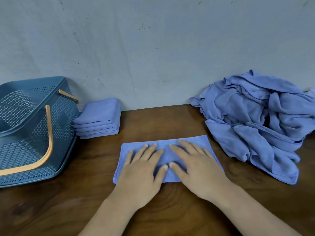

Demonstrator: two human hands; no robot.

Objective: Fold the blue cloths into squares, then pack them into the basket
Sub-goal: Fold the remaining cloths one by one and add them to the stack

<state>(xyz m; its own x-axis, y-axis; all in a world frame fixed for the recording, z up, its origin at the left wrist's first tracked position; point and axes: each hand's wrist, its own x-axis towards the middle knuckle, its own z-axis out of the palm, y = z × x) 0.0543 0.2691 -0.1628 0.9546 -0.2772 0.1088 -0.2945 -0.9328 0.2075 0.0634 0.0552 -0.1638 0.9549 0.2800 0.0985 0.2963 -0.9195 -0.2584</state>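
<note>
A blue cloth (163, 142) folded into a long rectangle lies flat on the wooden table in front of me. My left hand (141, 171) presses on its left half with fingers straight and spread. My right hand (196, 167) presses flat on its right half, thumb tips nearly touching. A stack of several folded blue cloths (98, 119) sits at the back left beside the basket. The dark blue perforated basket (25, 133) with orange handles stands at the far left. A heap of unfolded blue cloths (259, 120) lies at the right.
A grey wall (153, 48) rises right behind the table's far edge. Brown wooden table (59, 201) surface stretches between the basket and my arms.
</note>
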